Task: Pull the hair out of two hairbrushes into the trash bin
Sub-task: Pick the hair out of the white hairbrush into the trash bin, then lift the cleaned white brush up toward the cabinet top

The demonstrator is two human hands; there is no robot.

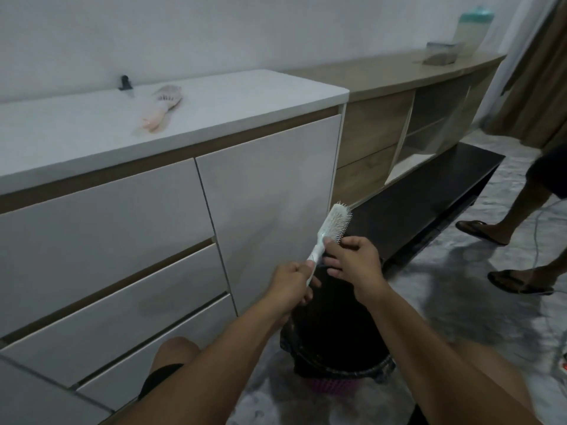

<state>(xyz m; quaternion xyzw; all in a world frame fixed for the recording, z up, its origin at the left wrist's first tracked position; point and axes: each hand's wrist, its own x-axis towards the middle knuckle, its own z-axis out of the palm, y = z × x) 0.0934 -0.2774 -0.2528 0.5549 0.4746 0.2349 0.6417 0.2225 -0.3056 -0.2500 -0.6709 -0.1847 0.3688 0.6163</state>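
Two hands work over a black-lined round trash bin (340, 357) on the floor. Left hand (288, 283) grips the slim handle of a pale plastic hairbrush (333, 228), its oval head tilted upward; right hand (352, 259) pinches at the thin bristles. One pink hairbrush (159, 108) lies on the smooth white worktop (230, 99), well clear of its front edge.
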